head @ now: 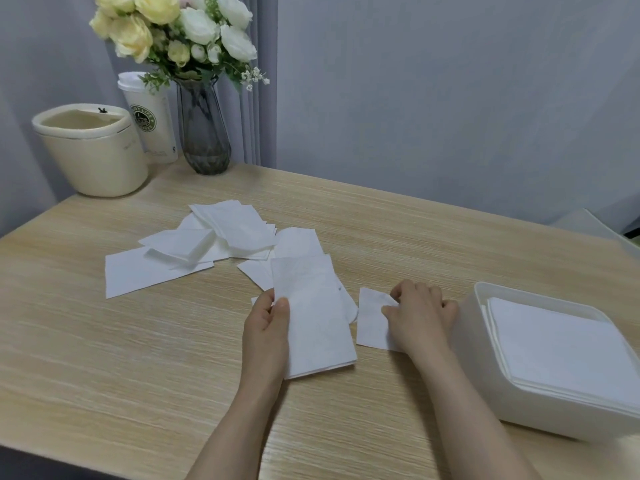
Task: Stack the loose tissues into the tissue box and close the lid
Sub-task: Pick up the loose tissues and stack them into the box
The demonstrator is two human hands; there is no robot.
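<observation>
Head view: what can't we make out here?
- Tissue box: right end cut off by the frame edge; no lid seen.
- Small tissue: right part hidden under the right hand.
- Paper cup: logo text too small to read.
- Tissue pile: count unclear, sheets overlap.

White loose tissues [221,244] are scattered flat mid-bench. A folded stack [315,317] is pinched at its left edge; a single tissue [372,320] lies beside it. The open white tissue box [485,386], right, is filled with stacked tissues [561,351].
</observation>
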